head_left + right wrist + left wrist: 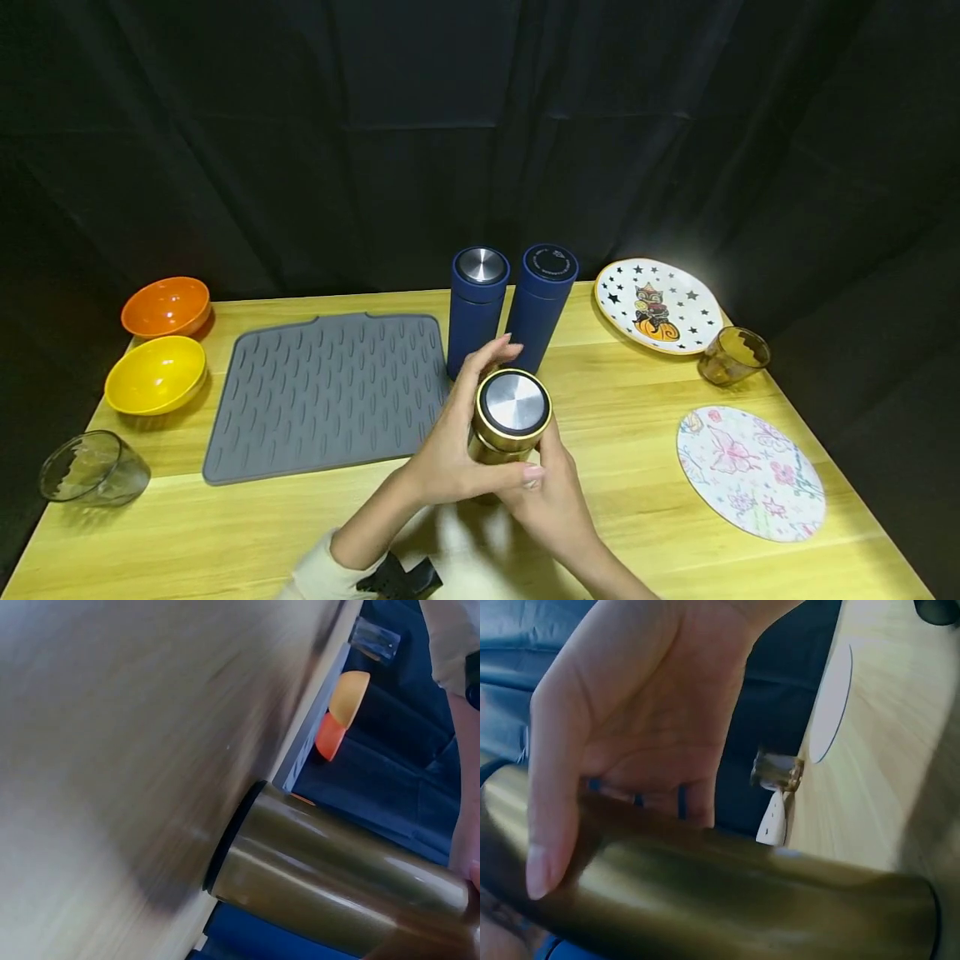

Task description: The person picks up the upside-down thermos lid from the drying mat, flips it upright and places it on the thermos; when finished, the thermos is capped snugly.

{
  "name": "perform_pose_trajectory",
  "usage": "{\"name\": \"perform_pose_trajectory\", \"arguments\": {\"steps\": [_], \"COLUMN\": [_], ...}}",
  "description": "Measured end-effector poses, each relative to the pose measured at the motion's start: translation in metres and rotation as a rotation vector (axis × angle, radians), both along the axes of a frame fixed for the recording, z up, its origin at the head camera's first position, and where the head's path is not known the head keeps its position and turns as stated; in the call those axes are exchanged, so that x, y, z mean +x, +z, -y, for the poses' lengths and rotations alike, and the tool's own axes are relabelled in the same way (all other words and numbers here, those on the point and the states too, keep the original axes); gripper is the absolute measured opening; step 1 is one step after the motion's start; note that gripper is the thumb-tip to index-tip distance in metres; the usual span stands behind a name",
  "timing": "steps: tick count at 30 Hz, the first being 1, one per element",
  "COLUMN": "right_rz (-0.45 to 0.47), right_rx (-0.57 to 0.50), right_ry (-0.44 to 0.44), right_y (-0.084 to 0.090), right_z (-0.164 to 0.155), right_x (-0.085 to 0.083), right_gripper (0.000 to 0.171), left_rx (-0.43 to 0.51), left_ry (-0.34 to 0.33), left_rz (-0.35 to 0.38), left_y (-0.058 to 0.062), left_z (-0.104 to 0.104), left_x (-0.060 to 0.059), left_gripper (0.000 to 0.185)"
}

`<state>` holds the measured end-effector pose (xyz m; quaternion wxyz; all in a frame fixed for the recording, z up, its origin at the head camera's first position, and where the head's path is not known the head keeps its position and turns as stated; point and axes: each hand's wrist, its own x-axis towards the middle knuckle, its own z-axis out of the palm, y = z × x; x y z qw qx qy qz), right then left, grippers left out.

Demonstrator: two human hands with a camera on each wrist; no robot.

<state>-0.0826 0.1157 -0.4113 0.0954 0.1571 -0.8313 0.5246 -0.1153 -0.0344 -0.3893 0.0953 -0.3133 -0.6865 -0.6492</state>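
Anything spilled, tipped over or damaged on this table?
Nothing stands out. Both hands, left hand and right hand, hold the gold flask upright; the two blue flasks stand upright, and no spill shows.

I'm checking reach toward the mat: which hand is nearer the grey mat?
Left. The left hand grips the gold flask beside the grey mat; the right hand holds its far side.

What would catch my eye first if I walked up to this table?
Front and centre, both hands, the left hand and the right hand, grip a gold flask with a shiny steel lid. Just behind it stand two blue flasks, with a starry cartoon plate at the far right.
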Motion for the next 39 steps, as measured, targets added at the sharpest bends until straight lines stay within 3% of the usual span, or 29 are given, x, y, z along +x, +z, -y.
{"name": "perform_pose_trajectory", "arguments": {"steps": [3,5,7,10,12,15,17,18,20,22,24,26,27,31,34,36,39], "right_rz": [0.009,0.031,0.04,0.036,0.032,0.037,0.031,0.026,0.021,0.013,0.019,0.021,0.021,0.018,0.014,0.014,0.01], "right_rx": [-0.003,-0.005,-0.017,-0.023,-0.023,-0.019,-0.02,-0.021,-0.02,-0.02,-0.019,-0.02,-0.025,-0.025,-0.013,-0.018,-0.016], "right_ry": [0.007,-0.001,0.001,0.008,0.016,0.011,0.011,0.012,0.014,0.021,0.021,0.017,0.019,0.021,0.013,0.012,0.011], "right_y": [0.0001,0.0003,0.0002,0.0001,-0.0002,-0.0007,-0.0015,-0.0018,-0.002,-0.0022,-0.0021,-0.0019,-0.0021,-0.0023,-0.0028,-0.0032,-0.0029], "right_z": [-0.0001,0.0,-0.0003,-0.0003,-0.0003,-0.0002,-0.0008,-0.0009,-0.0009,-0.0007,0.0,0.0003,0.0003,0.0003,0.0002,-0.0002,0.0001], "right_x": [0.0003,0.0005,0.0006,0.0001,0.0,0.0001,0.0002,0.0001,-0.0001,0.0003,0.0007,0.001,0.0012,0.0013,0.0016,0.0016,0.0011], "right_gripper": [0.082,0.085,0.083,0.08,0.081,0.082,0.079,0.079,0.08,0.083,0.087,0.083,0.082,0.083,0.084,0.081,0.081], "left_rx": [0.013,0.054,0.075,0.027,0.028,0.064,0.067,0.047,-0.01,-0.005,0.055,0.094,0.093,0.017,0.034,0.026,-0.026], "left_ry": [0.037,-0.012,-0.05,0.044,0.082,0.007,-0.034,-0.01,0.106,0.144,0.086,0.007,-0.003,0.126,0.074,0.046,0.139], "left_rz": [0.027,0.015,0.001,-0.025,0.008,0.005,0.009,-0.004,-0.026,0.013,0.009,0.009,0.007,-0.034,-0.051,-0.053,-0.078], "left_y": [-0.0001,0.0002,0.0008,0.0015,0.0017,0.0016,0.0019,0.0019,0.002,0.0014,0.0007,0.0011,0.0009,0.0025,0.0035,0.0038,0.004], "left_z": [-0.001,-0.0007,-0.0005,-0.0019,-0.0016,0.0008,0.0017,0.0009,-0.0019,-0.0025,-0.0016,0.0008,0.0012,-0.0008,-0.0008,-0.0005,-0.0016], "left_x": [0.0008,-0.0001,-0.001,-0.0005,0.0008,0.0012,0.002,0.0025,0.0041,0.005,0.0039,0.0032,0.0028,0.005,0.0056,0.006,0.0061], "left_gripper": [0.088,0.078,0.084,0.086,0.091,0.078,0.087,0.087,0.089,0.093,0.083,0.086,0.089,0.094,0.084,0.09,0.09]}}
